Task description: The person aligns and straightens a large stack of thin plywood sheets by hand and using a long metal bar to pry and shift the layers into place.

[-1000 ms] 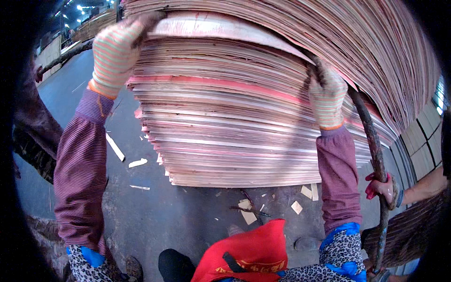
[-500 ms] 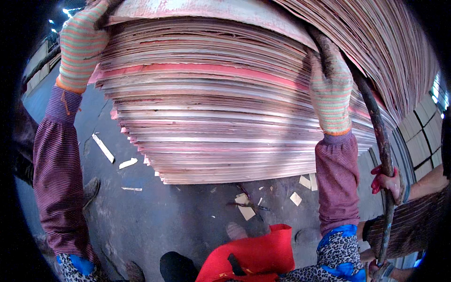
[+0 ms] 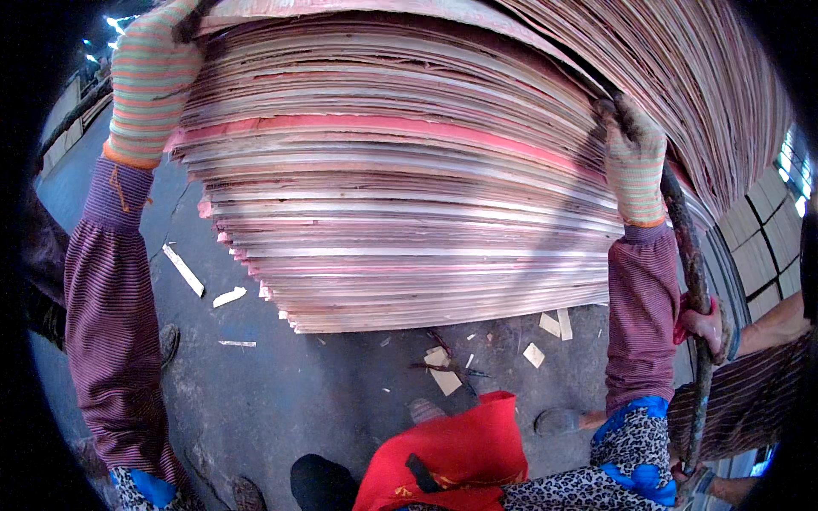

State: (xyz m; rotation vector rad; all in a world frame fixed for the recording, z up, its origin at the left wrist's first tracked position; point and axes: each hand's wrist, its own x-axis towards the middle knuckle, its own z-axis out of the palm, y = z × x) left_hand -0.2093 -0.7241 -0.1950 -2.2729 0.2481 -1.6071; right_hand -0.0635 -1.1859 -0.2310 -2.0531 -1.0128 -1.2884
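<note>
A tall stack of thin wood veneer sheets [image 3: 409, 196], with pink and whitish edges, stands before me. At its upper left corner my left hand [image 3: 156, 77], in a striped knit glove with dark, worn fingertips, is closed on the edge of the top veneer sheet [image 3: 366, 10]. My right hand [image 3: 635, 162], gloved alike, is closed on the same sheet's edge farther right. Its fingers are partly hidden under the sheet. Part of the top sheet's near edge stands slightly apart from the sheets below.
Another pile of sheets [image 3: 682, 85] leans in at upper right. A co-worker's hand [image 3: 705, 328] grips a long dark pole [image 3: 694, 255] beside my right forearm. Wood scraps [image 3: 443, 375] litter the grey floor [image 3: 298, 400]. Pale stacked boards [image 3: 758, 230] stand at far right.
My right hand has slid to the right and slightly downward along the sheet's edge. My left hand has barely moved. The co-worker's foot at lower right shows more clearly.
</note>
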